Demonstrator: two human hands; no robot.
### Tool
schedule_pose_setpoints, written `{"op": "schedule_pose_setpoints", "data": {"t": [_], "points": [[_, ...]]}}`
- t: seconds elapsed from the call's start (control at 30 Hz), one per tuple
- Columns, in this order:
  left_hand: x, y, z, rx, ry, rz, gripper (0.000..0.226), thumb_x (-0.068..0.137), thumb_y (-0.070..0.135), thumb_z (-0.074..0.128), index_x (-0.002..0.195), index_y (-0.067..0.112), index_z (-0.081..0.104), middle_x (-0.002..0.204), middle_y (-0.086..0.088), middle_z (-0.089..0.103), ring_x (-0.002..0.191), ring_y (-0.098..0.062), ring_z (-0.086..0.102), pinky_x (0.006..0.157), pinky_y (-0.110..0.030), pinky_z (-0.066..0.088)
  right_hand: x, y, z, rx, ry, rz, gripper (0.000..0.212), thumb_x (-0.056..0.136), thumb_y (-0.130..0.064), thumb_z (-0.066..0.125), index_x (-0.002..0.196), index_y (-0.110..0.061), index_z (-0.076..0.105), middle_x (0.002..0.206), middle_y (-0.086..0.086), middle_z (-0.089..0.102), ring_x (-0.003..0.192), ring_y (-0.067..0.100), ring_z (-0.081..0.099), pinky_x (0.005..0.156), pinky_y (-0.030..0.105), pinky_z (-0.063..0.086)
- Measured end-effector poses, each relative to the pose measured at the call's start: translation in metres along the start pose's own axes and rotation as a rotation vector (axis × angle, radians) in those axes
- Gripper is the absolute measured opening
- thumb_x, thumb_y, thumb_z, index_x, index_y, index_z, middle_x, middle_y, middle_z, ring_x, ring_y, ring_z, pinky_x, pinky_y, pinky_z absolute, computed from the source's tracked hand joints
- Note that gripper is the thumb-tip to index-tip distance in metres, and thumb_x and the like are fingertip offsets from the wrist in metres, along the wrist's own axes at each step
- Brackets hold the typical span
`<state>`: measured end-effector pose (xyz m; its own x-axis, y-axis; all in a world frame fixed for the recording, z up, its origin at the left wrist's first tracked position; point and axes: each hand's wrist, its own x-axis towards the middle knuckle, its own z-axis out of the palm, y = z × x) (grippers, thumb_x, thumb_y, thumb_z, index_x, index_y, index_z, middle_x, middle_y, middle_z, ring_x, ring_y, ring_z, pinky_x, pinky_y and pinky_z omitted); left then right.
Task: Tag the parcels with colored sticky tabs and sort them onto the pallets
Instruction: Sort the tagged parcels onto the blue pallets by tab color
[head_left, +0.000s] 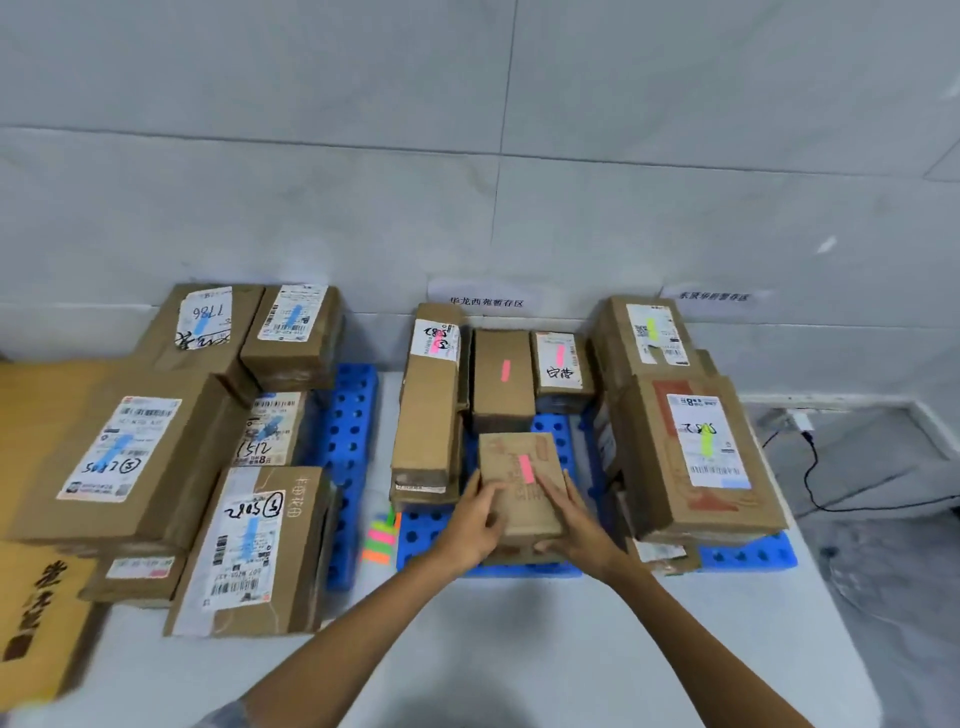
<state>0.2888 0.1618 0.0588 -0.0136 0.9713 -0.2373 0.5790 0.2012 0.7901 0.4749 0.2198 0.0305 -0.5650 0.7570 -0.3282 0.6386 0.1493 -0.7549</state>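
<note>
A small cardboard parcel (519, 483) with a pink tab on top sits on the middle blue pallet (426, 525), at its front. My left hand (475, 525) grips its left side and my right hand (576, 525) grips its right side. Behind it stand three more pink-tabbed parcels (503, 379). Blue-tabbed parcels (249, 545) fill the left pallet (353, 415). Yellow-green-tabbed parcels (701, 452) are stacked on the right. A pad of colored sticky tabs (382, 538) lies on the floor between the left and middle pallets.
A tiled wall runs behind the pallets, with paper signs (485, 301) stuck above the middle and right groups. A large yellow-brown box (36, 613) lies at the far left. A black cable (831, 488) trails on the floor at the right.
</note>
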Motion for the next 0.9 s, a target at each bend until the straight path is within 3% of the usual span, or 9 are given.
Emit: {"op": "schedule_pose_setpoints", "data": {"t": [0.1, 0.17, 0.3, 0.4, 0.47, 0.53, 0.67, 0.77, 0.9], "points": [[0.006, -0.006, 0.015, 0.146, -0.034, 0.013, 0.061, 0.089, 0.001, 0.050, 0.145, 0.013, 0.027, 0.156, -0.005, -0.007, 0.145, -0.021, 0.008, 0.113, -0.021, 0.025, 0.010, 0.019, 0.007, -0.017, 0.064, -0.019, 0.110, 0.076, 0.004, 0.068, 0.140, -0.057, 0.003, 0.156, 0.000, -0.008, 0.144, 0.018, 0.006, 0.105, 0.022, 0.038], [0.008, -0.010, 0.021, 0.299, -0.028, 0.012, 0.062, 0.089, 0.005, 0.050, 0.145, 0.014, 0.023, 0.156, -0.007, -0.012, 0.146, -0.024, 0.002, 0.111, -0.032, 0.034, 0.016, 0.014, 0.013, -0.065, 0.102, 0.010, 0.107, 0.080, 0.007, 0.063, 0.140, -0.056, 0.001, 0.156, -0.002, -0.009, 0.142, 0.017, 0.013, 0.096, 0.009, 0.040], [0.009, -0.008, 0.016, 0.350, 0.015, 0.003, 0.049, 0.093, 0.008, 0.045, 0.139, 0.012, 0.029, 0.157, -0.006, -0.003, 0.145, -0.021, 0.010, 0.099, -0.033, 0.045, 0.031, -0.007, 0.018, -0.136, 0.214, -0.064, 0.066, 0.093, -0.011, 0.054, 0.146, -0.035, 0.022, 0.150, -0.013, 0.018, 0.126, 0.010, 0.042, 0.084, 0.026, 0.054], [0.008, -0.008, 0.006, 0.308, 0.020, 0.034, 0.041, 0.095, 0.011, 0.043, 0.135, 0.011, 0.036, 0.154, -0.002, 0.010, 0.139, -0.020, 0.027, 0.102, -0.032, 0.042, 0.040, -0.003, 0.016, -0.212, 0.130, 0.013, 0.093, 0.083, -0.018, 0.069, 0.148, -0.032, 0.004, 0.157, 0.005, 0.002, 0.142, 0.029, 0.015, 0.112, 0.042, 0.027], [0.005, -0.010, -0.003, 0.276, 0.018, 0.073, 0.038, 0.095, 0.012, 0.042, 0.133, 0.010, 0.040, 0.151, -0.002, 0.019, 0.134, -0.019, 0.034, 0.105, -0.030, 0.039, 0.037, -0.006, 0.014, -0.351, 0.104, 0.084, 0.101, 0.083, -0.029, 0.069, 0.142, -0.037, -0.012, 0.156, 0.010, -0.012, 0.144, 0.032, 0.002, 0.115, 0.043, 0.019], [0.000, -0.013, -0.014, 0.245, 0.041, 0.134, 0.037, 0.094, 0.010, 0.043, 0.130, 0.011, 0.045, 0.145, -0.002, 0.029, 0.132, -0.017, 0.036, 0.108, -0.025, 0.033, 0.032, -0.013, 0.011, -0.372, 0.102, 0.086, 0.094, 0.087, -0.039, 0.061, 0.144, -0.036, -0.013, 0.156, 0.009, -0.016, 0.144, 0.032, -0.005, 0.115, 0.045, 0.015], [-0.017, -0.005, -0.053, 0.172, 0.086, 0.299, 0.030, 0.093, 0.007, 0.044, 0.121, 0.015, 0.053, 0.132, 0.004, 0.041, 0.123, -0.006, 0.041, 0.101, -0.006, 0.025, 0.023, -0.053, -0.006, -0.331, 0.284, 0.028, 0.069, 0.095, -0.038, 0.049, 0.150, -0.026, 0.009, 0.156, 0.007, 0.011, 0.144, 0.027, 0.004, 0.116, 0.040, 0.014], [-0.036, 0.004, -0.096, 0.127, 0.120, 0.412, 0.029, 0.095, 0.009, 0.044, 0.118, 0.021, 0.057, 0.129, 0.010, 0.046, 0.120, 0.002, 0.042, 0.101, -0.011, 0.032, 0.017, -0.101, -0.018, -0.356, 0.438, -0.066, 0.047, 0.095, -0.034, 0.048, 0.136, -0.013, 0.042, 0.139, 0.010, 0.043, 0.133, 0.025, 0.032, 0.112, 0.033, 0.021], [-0.072, -0.010, -0.170, 0.122, 0.242, 0.507, 0.029, 0.094, 0.007, 0.046, 0.114, 0.023, 0.059, 0.122, 0.011, 0.052, 0.119, 0.002, 0.044, 0.103, -0.013, 0.031, 0.007, -0.179, -0.003, -0.299, 0.615, -0.207, 0.027, 0.092, -0.022, 0.055, 0.118, -0.015, 0.058, 0.117, 0.003, 0.057, 0.117, 0.019, 0.046, 0.099, 0.027, 0.032]]}}
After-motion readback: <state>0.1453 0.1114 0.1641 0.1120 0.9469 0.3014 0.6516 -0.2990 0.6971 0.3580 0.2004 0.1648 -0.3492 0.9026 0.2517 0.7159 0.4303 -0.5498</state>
